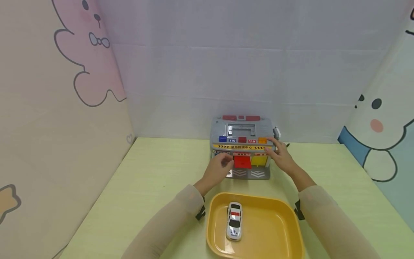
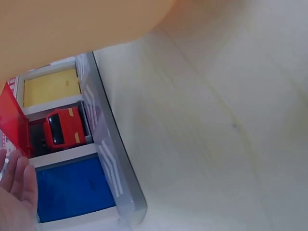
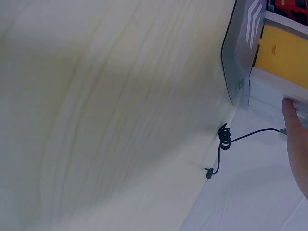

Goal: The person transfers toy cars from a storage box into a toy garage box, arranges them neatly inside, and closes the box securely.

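A grey toy rescue garage point(image 1: 218, 131) stands at the back of the table. Its red middle door point(image 1: 242, 162) is swung up, and a red toy truck point(image 2: 67, 127) sits inside that bay. The yellow door point(image 2: 50, 88) and the blue door point(image 2: 74, 187) on either side are closed. My left hand point(image 1: 217, 167) is in front of the blue door, its loosely bent fingers beside the raised red door with nothing visible between them. At the garage's upper right corner, my right hand point(image 1: 281, 155) reaches a finger onto the orange button point(image 1: 262, 140), its thumb at the front edge.
A yellow tray point(image 1: 268, 232) lies close to me, with a white toy police car point(image 1: 234, 221) in its left part. A dark coiled cord point(image 3: 224, 137) trails near the garage's right side. Fabric walls point(image 1: 200, 72) surround the back and sides of the table.
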`<state>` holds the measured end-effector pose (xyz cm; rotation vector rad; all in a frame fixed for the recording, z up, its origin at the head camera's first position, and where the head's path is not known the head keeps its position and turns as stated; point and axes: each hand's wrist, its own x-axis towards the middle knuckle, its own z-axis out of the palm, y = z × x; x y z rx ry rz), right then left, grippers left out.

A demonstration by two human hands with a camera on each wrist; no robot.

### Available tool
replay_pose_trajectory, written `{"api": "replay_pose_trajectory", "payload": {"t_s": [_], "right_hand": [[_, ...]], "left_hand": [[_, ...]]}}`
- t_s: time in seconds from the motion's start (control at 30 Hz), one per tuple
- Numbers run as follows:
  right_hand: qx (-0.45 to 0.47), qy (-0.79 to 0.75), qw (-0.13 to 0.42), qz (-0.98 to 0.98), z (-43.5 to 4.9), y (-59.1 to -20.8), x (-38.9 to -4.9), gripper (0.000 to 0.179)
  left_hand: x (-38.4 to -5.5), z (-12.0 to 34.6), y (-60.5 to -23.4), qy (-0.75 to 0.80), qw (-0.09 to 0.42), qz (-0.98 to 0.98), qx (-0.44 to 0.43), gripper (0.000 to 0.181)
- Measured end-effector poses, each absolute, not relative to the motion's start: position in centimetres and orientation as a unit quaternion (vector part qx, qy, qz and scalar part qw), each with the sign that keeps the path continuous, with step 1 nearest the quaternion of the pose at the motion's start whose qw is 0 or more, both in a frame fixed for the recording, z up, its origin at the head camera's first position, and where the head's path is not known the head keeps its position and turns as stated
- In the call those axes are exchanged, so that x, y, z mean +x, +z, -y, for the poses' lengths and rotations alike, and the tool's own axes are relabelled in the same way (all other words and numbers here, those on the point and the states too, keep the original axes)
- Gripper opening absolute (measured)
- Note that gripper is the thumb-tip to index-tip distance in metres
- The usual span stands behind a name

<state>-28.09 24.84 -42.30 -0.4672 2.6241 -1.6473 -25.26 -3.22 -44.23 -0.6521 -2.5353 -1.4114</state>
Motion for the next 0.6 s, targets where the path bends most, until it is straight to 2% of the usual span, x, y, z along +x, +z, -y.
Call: {"api": "replay_pose_trajectory", "payload": {"t_s": [0.13,0.37,0.6], "right_hand": [[-0.143,-0.522,0.006,-0.841,-24.8,-42.2,-28.1,0.056],[-0.139,-0.523,0.016,-0.841,-24.6,-41.4,-27.6,0.055],[-0.138,-0.527,0.018,-0.838,-23.5,-38.9,-25.7,0.052]], "left_hand": [[-25.0,2.9,-43.4,-0.4,0.131,0.876,-0.235,0.022],[-25.0,2.2,-42.7,-0.24,0.224,0.903,-0.278,0.047],[-26.0,1.9,-43.1,-0.182,0.255,0.907,-0.281,0.052]]}}
